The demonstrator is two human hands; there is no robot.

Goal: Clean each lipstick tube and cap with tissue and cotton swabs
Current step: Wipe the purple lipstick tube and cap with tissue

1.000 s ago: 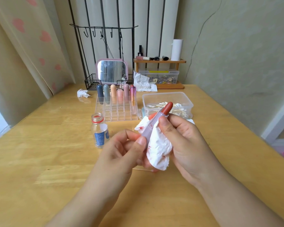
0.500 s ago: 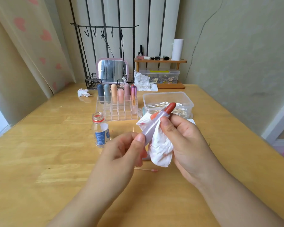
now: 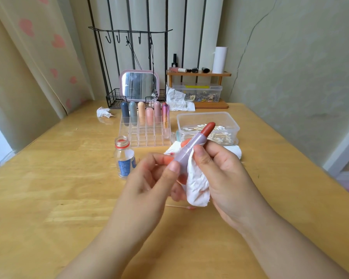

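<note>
A mauve lipstick tube with its red-brown bullet out points up and to the right above the table. My left hand pinches the tube's lower end between thumb and fingers. My right hand holds a white, red-stained tissue wrapped against the tube's side. A used cotton swab lies on the table under my hands. Several capped lipsticks stand in a clear organizer.
An open small bottle stands left of my hands. A clear box of cotton swabs sits behind the tube. Crumpled tissues, a mirror, a wire rack and a wooden shelf line the back edge.
The tube has risen and tilted a little more to the right. The tissue has slid along the tube, and the swab on the table has come into view.
</note>
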